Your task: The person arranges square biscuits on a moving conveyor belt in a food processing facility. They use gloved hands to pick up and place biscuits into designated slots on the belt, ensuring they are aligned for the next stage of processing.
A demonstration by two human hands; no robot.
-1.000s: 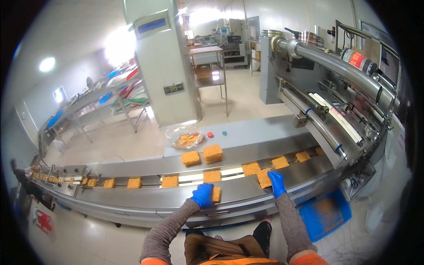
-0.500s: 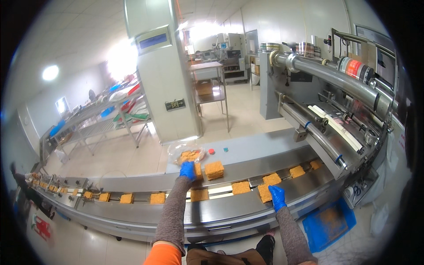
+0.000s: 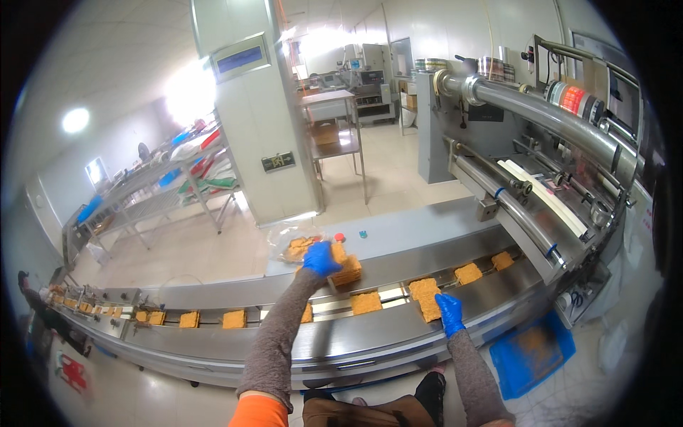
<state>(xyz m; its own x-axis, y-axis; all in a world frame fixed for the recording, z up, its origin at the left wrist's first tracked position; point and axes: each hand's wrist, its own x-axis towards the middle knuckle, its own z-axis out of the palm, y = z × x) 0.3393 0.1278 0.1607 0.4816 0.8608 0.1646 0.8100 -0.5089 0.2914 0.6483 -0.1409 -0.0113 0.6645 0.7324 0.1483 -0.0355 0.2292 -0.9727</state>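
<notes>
Square orange-brown crisp cakes lie spaced along a conveyor channel, among them one crisp cake [image 3: 366, 303] between my hands. My left hand [image 3: 321, 260] is closed at a stack of crisp cakes [image 3: 348, 272] on the machine's far ledge. A crisp cake [image 3: 338, 251] sticks out from its fingers over the stack's top; the fingertips are partly hidden. Over the near side of the channel, my right hand [image 3: 449, 314] pinches the edge of a tilted crisp cake [image 3: 430, 308]. That cake overlaps another crisp cake [image 3: 422, 287] on the conveyor. Both hands wear blue gloves.
An open clear plastic bag [image 3: 281, 240] with broken pieces sits left of the stack, near a red cap [image 3: 339, 237] and a small teal object [image 3: 363, 234]. Film rollers [image 3: 512, 213] overhang the conveyor at right. A blue tray [image 3: 530, 356] lies on the floor.
My left hand has moved right, from beside the plastic bag to the stack. Conveyor cakes have shifted left. My right hand stays nearly in place with its cake.
</notes>
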